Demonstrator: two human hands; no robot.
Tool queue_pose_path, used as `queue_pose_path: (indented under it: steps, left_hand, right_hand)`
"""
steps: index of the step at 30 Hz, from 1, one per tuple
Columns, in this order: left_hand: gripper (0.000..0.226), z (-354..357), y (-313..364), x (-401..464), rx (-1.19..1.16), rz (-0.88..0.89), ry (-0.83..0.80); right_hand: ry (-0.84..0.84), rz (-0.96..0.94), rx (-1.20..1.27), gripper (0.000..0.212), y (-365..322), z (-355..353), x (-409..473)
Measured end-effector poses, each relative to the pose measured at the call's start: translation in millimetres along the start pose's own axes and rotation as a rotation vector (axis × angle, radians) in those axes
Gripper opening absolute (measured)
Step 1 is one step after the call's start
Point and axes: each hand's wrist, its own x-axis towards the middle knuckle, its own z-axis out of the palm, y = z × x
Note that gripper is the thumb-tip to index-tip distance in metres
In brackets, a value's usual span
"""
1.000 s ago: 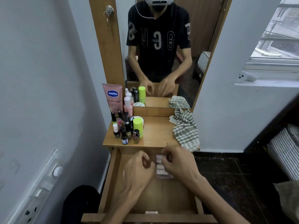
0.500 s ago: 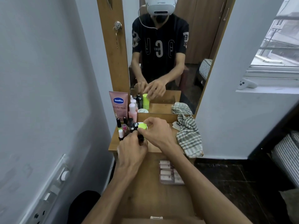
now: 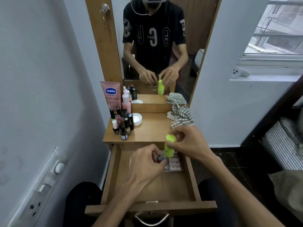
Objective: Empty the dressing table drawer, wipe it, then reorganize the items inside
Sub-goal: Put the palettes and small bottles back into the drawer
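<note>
— What do we hold?
— Our right hand (image 3: 188,145) grips the lime-green plastic bottle (image 3: 169,148) over the open wooden drawer (image 3: 147,190)'s far right.
— Our left hand (image 3: 146,163) pinches a small dark-capped bottle (image 3: 160,158).

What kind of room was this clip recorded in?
Most likely a bedroom corner at a dressing table: a tall wood-framed mirror stands above a small wooden tabletop crowded with nail polish bottles and a pink Vaseline lotion tube, and striped bedding lies at the right.
</note>
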Motion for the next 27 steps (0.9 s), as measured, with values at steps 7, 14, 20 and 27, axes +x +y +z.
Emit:
queue_pose_path:
  steps: [7, 14, 20, 27]
  left_hand:
    - [0.017, 55.5, 9.3, -17.7, 0.047, 0.071, -0.201]
    - [0.019, 78.9, 5.5, -13.4, 0.101, 0.128, -0.223]
    - [0.027, 89.4, -1.5, -10.0, 0.095, 0.128, -0.262]
    - [0.041, 90.2, -2.1, -14.7, 0.093, 0.163, -0.241]
  right_hand:
    - [-0.168, 0.067, -0.115, 0.03, 45.1, 7.6, -58.1]
    - [-0.259, 0.041, -0.169, 0.034, 58.8, 19.2, -64.4]
    - [-0.266, 0.046, -0.146, 0.029, 64.7, 22.4, -69.4]
    - [-0.297, 0.062, -0.182, 0.047, 66.4, 19.2, -72.9]
